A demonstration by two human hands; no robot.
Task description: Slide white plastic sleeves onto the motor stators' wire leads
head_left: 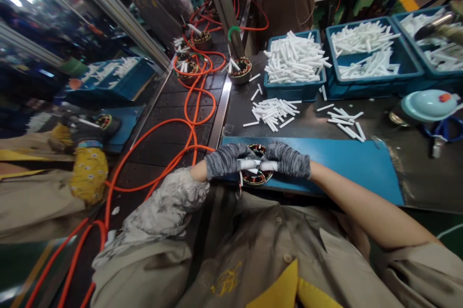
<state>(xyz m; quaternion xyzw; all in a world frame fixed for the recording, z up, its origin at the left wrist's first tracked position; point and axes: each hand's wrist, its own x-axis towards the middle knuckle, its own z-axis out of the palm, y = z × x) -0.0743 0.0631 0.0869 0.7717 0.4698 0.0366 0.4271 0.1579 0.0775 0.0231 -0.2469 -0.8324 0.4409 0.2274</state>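
A round wound motor stator [257,181] with dark and reddish windings lies on the blue mat in front of me, partly covered by my hands. My left hand [223,159], in a grey knitted glove with a white thumb covering, is closed at its left side. From the right, my right hand [288,159], gloved alike, closes toward it. Both thumbs pinch at a short white tube [257,163] over the stator's middle; the fingertips behind are hidden. Another thin white tube [241,179] hangs at the stator's left edge with a reddish wire below it.
Loose white tubes [275,113] lie beyond the blue mat [347,163]. Blue bins [294,90] of tubes stand behind. An orange hose [159,122] loops over the conveyor at left, near further stators [239,75]. Blue scissors [439,137] lie right; a co-worker's gloved hand [87,127] works left.
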